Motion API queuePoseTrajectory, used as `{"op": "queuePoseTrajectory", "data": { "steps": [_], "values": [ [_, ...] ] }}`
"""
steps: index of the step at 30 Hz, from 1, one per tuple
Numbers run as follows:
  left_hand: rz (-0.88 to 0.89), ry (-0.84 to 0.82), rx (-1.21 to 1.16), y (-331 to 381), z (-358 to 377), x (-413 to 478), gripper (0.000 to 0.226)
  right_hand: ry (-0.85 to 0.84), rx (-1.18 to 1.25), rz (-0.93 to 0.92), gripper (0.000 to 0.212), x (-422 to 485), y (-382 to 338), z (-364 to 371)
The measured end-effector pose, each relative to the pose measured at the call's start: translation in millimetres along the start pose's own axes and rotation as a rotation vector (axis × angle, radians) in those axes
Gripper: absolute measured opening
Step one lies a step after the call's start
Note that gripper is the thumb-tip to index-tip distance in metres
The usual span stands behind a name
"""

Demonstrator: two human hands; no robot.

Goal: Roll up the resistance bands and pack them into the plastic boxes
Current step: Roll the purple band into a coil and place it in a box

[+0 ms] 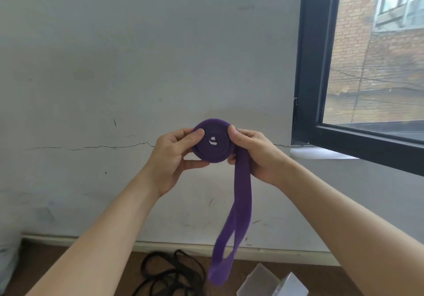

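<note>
**Purple band half rolled**

Your left hand (176, 158) and right hand (254, 153) pinch the coiled purple resistance band (218, 153), thumbs on its face. Its loose tail hangs blurred. Below the coil, clear plastic boxes (270, 282) and black bands (169, 272) lie on brown floor (46, 252), cut off at the frame edge. Behind it stands a cracked white wall (137, 66), with a dark-framed window (307, 66) to the right.

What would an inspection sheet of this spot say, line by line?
Surface: brown floor.
Job's things: purple band, partly rolled, its tail hanging down; black bands lying loose on the floor; clear plastic box at the bottom edge, partly cut off.
Clutter: nothing seen.
Grippers: left hand pinches the roll; right hand grips the roll's edge and the tail.
Cables: thin wires, outside the window only.
Surroundings: cracked white wall; dark-framed window; brick building outside.
</note>
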State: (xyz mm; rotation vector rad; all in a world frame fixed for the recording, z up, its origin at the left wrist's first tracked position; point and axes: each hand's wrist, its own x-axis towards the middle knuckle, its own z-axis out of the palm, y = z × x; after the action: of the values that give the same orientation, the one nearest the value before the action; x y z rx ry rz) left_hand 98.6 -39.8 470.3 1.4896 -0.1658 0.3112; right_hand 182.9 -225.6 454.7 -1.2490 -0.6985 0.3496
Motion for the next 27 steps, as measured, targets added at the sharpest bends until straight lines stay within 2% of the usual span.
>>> {"op": "queuePoseTrajectory", "data": {
  "steps": [3, 5, 7, 10, 15, 20, 27],
  "values": [
    [0.047, 0.008, 0.019, -2.0, -2.7, 0.5, 0.030, 0.002, 0.045, 0.042, 0.054, -0.6, -1.0, 4.1],
    [0.086, 0.037, 0.061, -5.4, -6.6, 2.3, 0.024, 0.031, 0.048, 0.050, 0.061, 0.0, -1.9, 7.7],
    [0.118, 0.045, 0.107, -7.5, -11.2, 3.9, 0.023, 0.064, 0.053, 0.050, 0.070, 1.7, -1.9, 12.0],
    [0.119, 0.004, 0.098, -8.3, -14.3, 3.2, 0.028, 0.136, 0.056, 0.031, 0.070, 3.6, -1.3, 16.9],
    [0.107, -0.004, -0.002, -10.0, -16.1, -0.4, 0.049, 0.183, -0.002, -0.038, 0.053, 6.0, 0.4, 24.8],
    [0.056, 0.070, -0.187, -11.3, -12.6, -1.1, 0.032, 0.185, 0.037, -0.134, 0.031, 7.0, 1.5, 23.6],
    [0.035, 0.109, -0.303, -10.9, -2.5, -1.4, 0.028, 0.188, -0.038, -0.168, 0.026, 1.7, -1.3, 24.2]
  ]
}}
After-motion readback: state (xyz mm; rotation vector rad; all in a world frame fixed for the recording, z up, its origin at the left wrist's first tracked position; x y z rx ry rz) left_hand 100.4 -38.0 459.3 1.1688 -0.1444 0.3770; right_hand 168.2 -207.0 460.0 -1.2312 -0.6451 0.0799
